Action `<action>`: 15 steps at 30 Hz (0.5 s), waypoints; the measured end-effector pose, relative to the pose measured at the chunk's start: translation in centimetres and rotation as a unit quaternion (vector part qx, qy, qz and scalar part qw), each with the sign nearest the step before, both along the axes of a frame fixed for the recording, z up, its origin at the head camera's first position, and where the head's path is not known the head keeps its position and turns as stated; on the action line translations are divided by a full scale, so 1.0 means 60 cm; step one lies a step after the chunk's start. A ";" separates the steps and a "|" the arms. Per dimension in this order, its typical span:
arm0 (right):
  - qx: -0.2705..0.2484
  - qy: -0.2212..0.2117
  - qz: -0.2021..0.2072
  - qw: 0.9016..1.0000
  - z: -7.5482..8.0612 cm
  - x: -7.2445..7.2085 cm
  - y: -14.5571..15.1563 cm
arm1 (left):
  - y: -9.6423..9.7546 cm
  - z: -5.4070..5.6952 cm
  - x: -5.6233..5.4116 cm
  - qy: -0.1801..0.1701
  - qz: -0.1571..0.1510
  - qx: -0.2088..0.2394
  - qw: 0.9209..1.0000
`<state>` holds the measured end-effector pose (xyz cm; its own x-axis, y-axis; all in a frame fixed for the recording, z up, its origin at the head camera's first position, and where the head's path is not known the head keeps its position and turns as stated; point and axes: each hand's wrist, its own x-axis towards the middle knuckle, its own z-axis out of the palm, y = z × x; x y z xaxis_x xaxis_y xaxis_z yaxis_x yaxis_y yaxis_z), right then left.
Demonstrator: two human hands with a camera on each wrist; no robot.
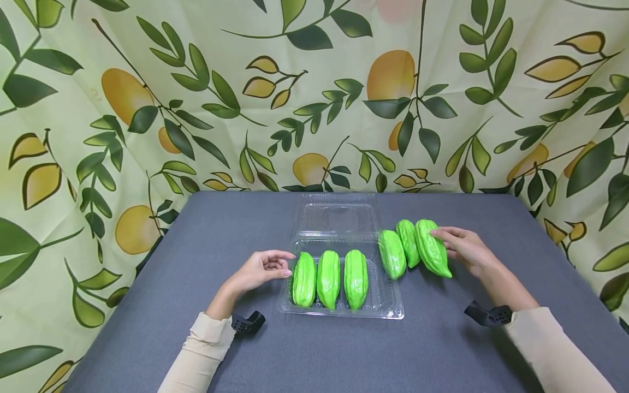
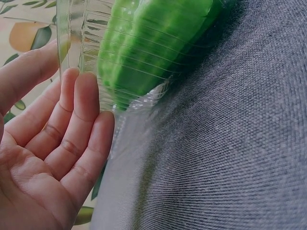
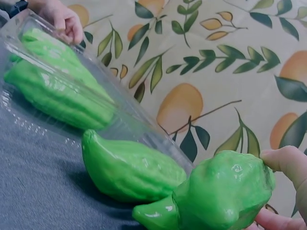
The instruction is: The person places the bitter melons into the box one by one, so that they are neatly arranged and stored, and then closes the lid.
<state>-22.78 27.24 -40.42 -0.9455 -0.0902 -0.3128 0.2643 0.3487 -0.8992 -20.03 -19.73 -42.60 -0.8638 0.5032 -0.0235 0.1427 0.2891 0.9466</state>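
Note:
A clear plastic clamshell container [image 1: 390,305] lies with its lid [image 1: 339,215] folded back. Inside it, side by side, are three bright green bitter melons [image 1: 328,279]. My left hand [image 1: 262,267] pinches the container's left rim, next to the leftmost melon [image 2: 144,43]. On the right, my right hand [image 1: 464,248] holds another bitter melon [image 1: 432,248] between thumb and fingers, its pointed tip toward me. Just left of that one, a bitter melon [image 1: 407,243] lies on the table, and a further melon [image 1: 392,255] sits against the container's right edge.
A grey cloth-covered table [image 1: 344,355] bears everything. Behind and beside it hangs a curtain [image 1: 314,109] printed with leaves and fruit. Both wrists wear black straps [image 1: 488,315].

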 end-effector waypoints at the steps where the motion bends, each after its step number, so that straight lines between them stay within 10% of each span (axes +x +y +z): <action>1: 0.000 0.002 0.001 1.000 0.001 0.001 -0.002 | 0.000 0.000 0.000 0.000 0.000 0.000 1.000; 15: -0.037 0.017 0.006 0.999 0.016 0.015 -0.024 | 0.000 0.001 0.001 -0.002 -0.001 0.003 1.000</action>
